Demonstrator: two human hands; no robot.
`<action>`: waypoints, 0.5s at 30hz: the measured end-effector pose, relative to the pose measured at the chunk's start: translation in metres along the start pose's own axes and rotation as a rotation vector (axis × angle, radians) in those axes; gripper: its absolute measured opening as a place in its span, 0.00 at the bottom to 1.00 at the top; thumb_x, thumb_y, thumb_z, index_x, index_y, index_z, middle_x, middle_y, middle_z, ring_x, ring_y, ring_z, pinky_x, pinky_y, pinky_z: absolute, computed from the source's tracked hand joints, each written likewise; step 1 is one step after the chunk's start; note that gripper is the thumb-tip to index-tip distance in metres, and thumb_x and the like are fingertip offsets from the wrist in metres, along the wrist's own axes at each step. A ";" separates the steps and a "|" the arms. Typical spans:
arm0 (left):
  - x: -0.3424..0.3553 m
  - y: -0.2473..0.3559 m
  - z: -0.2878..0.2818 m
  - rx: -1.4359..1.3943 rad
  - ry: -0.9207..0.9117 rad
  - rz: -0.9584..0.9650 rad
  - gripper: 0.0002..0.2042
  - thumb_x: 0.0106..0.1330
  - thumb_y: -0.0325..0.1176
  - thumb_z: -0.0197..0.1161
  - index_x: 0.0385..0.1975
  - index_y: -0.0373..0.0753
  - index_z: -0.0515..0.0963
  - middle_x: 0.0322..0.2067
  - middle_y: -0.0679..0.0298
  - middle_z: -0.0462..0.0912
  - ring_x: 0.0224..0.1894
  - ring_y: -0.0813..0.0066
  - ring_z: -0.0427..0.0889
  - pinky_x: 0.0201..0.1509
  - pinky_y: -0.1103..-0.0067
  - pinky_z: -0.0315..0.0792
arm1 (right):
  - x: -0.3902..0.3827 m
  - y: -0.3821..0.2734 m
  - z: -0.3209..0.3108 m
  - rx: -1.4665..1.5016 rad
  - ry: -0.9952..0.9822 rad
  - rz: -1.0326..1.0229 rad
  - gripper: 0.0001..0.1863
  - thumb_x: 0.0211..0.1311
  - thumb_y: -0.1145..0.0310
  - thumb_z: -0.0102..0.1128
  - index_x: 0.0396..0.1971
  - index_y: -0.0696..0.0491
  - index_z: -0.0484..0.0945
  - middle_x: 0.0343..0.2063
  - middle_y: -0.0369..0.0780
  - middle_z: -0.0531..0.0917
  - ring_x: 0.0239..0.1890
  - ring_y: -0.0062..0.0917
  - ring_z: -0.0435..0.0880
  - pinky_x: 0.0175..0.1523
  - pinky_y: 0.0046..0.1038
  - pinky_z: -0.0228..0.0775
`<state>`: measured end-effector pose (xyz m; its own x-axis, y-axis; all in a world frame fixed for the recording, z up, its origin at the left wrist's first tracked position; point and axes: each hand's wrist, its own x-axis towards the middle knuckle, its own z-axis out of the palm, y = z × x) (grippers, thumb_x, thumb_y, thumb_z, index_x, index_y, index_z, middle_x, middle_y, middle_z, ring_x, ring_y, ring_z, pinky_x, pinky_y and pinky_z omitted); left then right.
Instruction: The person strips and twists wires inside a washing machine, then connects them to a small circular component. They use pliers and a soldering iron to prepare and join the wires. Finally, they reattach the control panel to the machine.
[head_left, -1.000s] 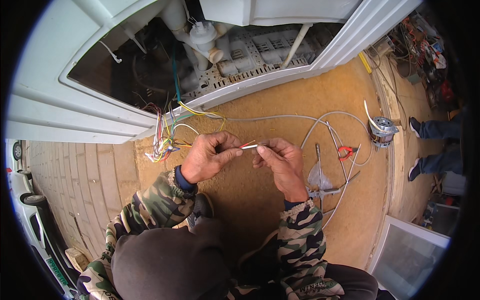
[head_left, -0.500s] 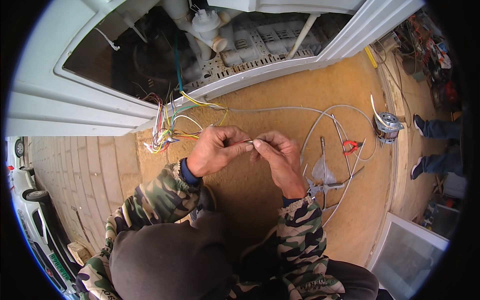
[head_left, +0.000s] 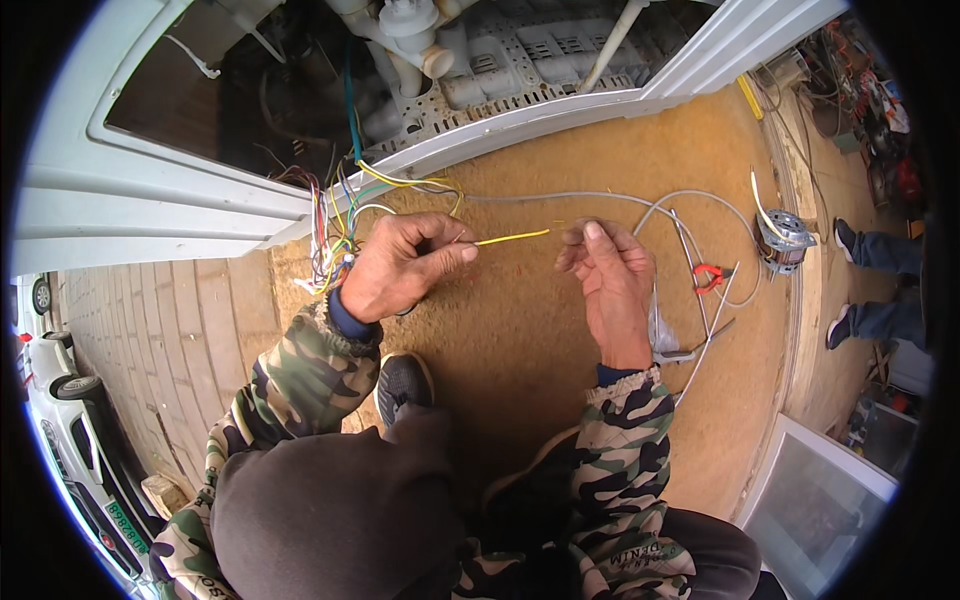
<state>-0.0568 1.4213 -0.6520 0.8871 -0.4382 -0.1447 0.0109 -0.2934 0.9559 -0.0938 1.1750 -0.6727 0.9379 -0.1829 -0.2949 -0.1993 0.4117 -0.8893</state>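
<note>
My left hand [head_left: 400,262] pinches a yellow wire [head_left: 515,237] between thumb and forefinger, its end sticking out to the right. A short reddish wire tip shows at those fingers. To the right, my right hand [head_left: 615,290] is apart from the wire, thumb pressed toward its bent fingers; whatever lies between them is too small to make out. A thin yellow sliver [head_left: 558,221] shows just off its fingertips. Left of my left hand, a bundle of coloured wires [head_left: 325,255] hangs from the opened white machine casing [head_left: 500,128].
A grey cable [head_left: 600,194] loops across the brown floor toward a motor [head_left: 783,245] with a white lead. Red-handled pliers [head_left: 708,278] and metal rods lie right of my right hand. A person's legs [head_left: 885,260] stand at far right. Parked cars [head_left: 95,480] are at left.
My hands, together before, have moved apart, the right one to the right. The yellow wire now stretches out visibly from my left fingers. The view has shifted slightly.
</note>
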 end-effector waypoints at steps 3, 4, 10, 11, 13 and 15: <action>0.003 -0.001 -0.004 0.059 0.020 0.130 0.09 0.69 0.30 0.63 0.41 0.30 0.82 0.36 0.61 0.82 0.35 0.82 0.76 0.38 0.82 0.70 | 0.018 0.034 -0.049 -0.438 0.168 -0.046 0.07 0.62 0.72 0.63 0.35 0.61 0.82 0.27 0.42 0.86 0.26 0.24 0.83 0.35 0.26 0.75; 0.004 -0.002 -0.005 0.071 0.036 0.202 0.10 0.70 0.30 0.61 0.42 0.29 0.82 0.38 0.60 0.82 0.36 0.81 0.76 0.38 0.82 0.70 | 0.023 0.053 -0.061 -0.570 0.170 -0.056 0.07 0.60 0.73 0.63 0.34 0.61 0.82 0.26 0.43 0.86 0.26 0.25 0.84 0.35 0.27 0.75; -0.009 0.002 -0.012 0.086 0.094 0.078 0.11 0.73 0.29 0.56 0.45 0.27 0.80 0.37 0.61 0.79 0.30 0.80 0.74 0.33 0.83 0.70 | 0.025 0.100 -0.104 -1.015 0.384 -0.169 0.05 0.52 0.76 0.65 0.29 0.60 0.83 0.24 0.48 0.85 0.29 0.30 0.87 0.38 0.30 0.76; -0.009 0.003 -0.012 0.179 0.127 0.140 0.10 0.73 0.28 0.57 0.45 0.27 0.80 0.36 0.61 0.79 0.30 0.80 0.74 0.33 0.83 0.70 | 0.027 0.099 -0.111 -1.019 0.448 -0.169 0.05 0.52 0.76 0.65 0.30 0.61 0.83 0.24 0.48 0.85 0.29 0.29 0.87 0.38 0.30 0.76; -0.010 0.006 -0.011 0.334 0.214 0.166 0.09 0.71 0.26 0.59 0.46 0.30 0.81 0.34 0.62 0.78 0.30 0.80 0.75 0.32 0.83 0.71 | 0.033 0.097 -0.131 -0.962 0.518 -0.141 0.06 0.53 0.77 0.64 0.31 0.61 0.84 0.23 0.47 0.85 0.29 0.29 0.86 0.37 0.29 0.76; -0.010 0.008 -0.005 0.226 0.321 0.096 0.10 0.69 0.24 0.60 0.47 0.30 0.81 0.29 0.61 0.81 0.26 0.77 0.76 0.29 0.82 0.71 | 0.040 0.092 -0.155 -0.833 0.529 -0.085 0.06 0.53 0.76 0.65 0.32 0.61 0.84 0.23 0.46 0.85 0.28 0.28 0.86 0.37 0.29 0.76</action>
<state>-0.0632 1.4276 -0.6420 0.9786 -0.1954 0.0642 -0.1492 -0.4592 0.8757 -0.1184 1.0668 -0.8209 0.7512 -0.6412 -0.1565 -0.4638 -0.3440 -0.8164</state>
